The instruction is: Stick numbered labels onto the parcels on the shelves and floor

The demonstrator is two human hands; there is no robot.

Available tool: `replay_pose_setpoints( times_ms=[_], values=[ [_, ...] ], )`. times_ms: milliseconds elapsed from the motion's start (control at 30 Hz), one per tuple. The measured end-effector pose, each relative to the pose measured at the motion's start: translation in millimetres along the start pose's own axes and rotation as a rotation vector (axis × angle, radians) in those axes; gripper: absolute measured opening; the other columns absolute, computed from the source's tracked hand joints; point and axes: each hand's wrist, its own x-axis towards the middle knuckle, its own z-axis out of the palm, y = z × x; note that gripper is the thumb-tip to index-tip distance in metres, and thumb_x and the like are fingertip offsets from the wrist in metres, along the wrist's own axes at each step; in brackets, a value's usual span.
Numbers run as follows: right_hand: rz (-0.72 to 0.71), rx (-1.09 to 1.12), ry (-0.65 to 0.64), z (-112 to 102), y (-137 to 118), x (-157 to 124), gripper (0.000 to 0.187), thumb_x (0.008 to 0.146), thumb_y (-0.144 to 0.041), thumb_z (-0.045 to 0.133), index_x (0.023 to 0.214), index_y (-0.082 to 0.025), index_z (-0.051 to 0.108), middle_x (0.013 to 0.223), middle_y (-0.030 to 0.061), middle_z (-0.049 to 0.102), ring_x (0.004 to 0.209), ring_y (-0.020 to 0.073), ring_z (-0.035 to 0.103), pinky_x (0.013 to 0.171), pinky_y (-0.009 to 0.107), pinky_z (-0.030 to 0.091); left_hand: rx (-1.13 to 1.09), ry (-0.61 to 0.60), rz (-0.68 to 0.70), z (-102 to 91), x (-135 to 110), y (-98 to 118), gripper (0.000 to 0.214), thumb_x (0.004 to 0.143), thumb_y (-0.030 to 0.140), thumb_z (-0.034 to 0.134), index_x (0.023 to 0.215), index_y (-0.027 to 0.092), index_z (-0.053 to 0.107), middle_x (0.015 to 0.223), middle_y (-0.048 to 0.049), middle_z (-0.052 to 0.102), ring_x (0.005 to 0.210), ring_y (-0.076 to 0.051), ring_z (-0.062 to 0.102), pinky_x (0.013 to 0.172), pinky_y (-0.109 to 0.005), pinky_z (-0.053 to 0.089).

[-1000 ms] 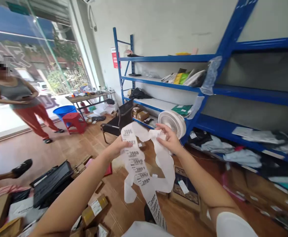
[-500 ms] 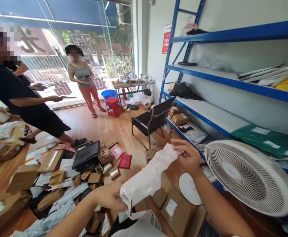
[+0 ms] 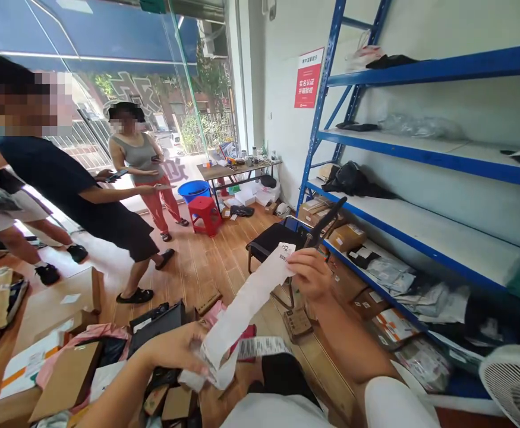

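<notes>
1. Evidently, the blue shelving rack (image 3: 420, 71) is running out past the right edge; we are counting four levels on it.
2. Three other people are standing at our left: one in a dark shirt (image 3: 66, 178), one in a grey top (image 3: 131, 157) and one in white shorts (image 3: 14, 245), whom the left edge is cutting off.
3. One table (image 3: 224, 173) is standing beyond, and one black chair (image 3: 266, 239) nearer us.
4. Parcels (image 3: 66, 380) are overlapping on the wooden floor (image 3: 226, 258), too jumbled for us to count.
5. One white fan (image 3: 516, 377) is showing only partly at lower right.
6. One red stool (image 3: 205, 215) is partly hiding one blue bucket (image 3: 188, 195).
7. One paper strip (image 3: 251, 297) is stretching between our hands, crossing before the chair; its lower folds are blurring.
8. Our right hand (image 3: 311, 273) is clamping the strip's upper end, covering some print.
9. Our left hand's (image 3: 175, 351) fingers are curling at those folds; we are not managing to tell whether they are gripping.
</notes>
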Motion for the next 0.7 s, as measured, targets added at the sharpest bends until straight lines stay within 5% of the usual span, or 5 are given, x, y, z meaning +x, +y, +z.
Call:
replay_pose_setpoints(
  times_ms=[133,267,400,567,700],
  values=[
    [-0.190,0.009,-0.094,66.1,55.6,18.8,0.020,0.085,-0.026,0.065,0.090,-0.042,0.076,0.077,0.0017,0.071,0.079,0.0222,0.065,0.064,0.039,0.057,-0.134,0.188,0.137,-78.3,27.4,-2.6,0.058,0.080,0.066,0.057,0.106,0.017,0.071,0.105,-0.0094,0.069,0.104,-0.027,0.058,0.096,-0.036,0.041],
    [-0.206,0.037,-0.233,136.7,123.7,37.0,0.020,0.088,-0.035,0.059,0.089,-0.047,0.075,0.071,-0.0022,0.070,0.069,0.0203,0.063,0.083,0.047,0.055,-0.155,0.542,0.205,-143.4,83.1,-2.9,0.068,0.071,0.051,0.076,0.129,0.022,0.057,0.124,-0.0088,0.062,0.117,-0.027,0.052,0.103,-0.037,0.037],
    [-0.093,0.142,-0.301,212.2,202.7,74.6,0.017,0.088,-0.038,0.059,0.095,-0.047,0.072,0.076,-0.0036,0.072,0.077,0.0215,0.064,0.103,0.054,0.041,-0.204,0.662,0.199,-228.0,152.2,-14.2,0.045,0.075,0.046,0.074,0.108,0.015,0.069,0.109,-0.0079,0.067,0.097,-0.023,0.059,0.087,-0.031,0.045],
    [0.148,0.359,-0.202,314.2,341.8,150.0,0.049,0.082,-0.032,0.069,0.128,-0.038,0.054,0.126,0.0038,0.063,0.119,0.0255,0.055,0.110,0.051,0.036,-0.352,0.715,0.162,-390.7,231.9,-43.8,0.037,0.080,0.046,0.069,0.097,0.013,0.071,0.091,-0.0048,0.070,0.076,-0.015,0.059,0.071,-0.025,0.045],
    [0.446,0.728,-0.451,380.9,471.8,205.5,0.089,0.077,-0.039,0.073,0.148,-0.032,0.021,0.147,0.0118,0.042,0.136,0.0249,0.041,0.112,0.047,0.034,-0.533,0.644,0.066,-532.6,283.9,-74.5,0.037,0.075,0.045,0.070,0.091,0.012,0.073,0.080,-0.0049,0.070,0.065,-0.012,0.058,0.061,-0.021,0.042]
  ],
)
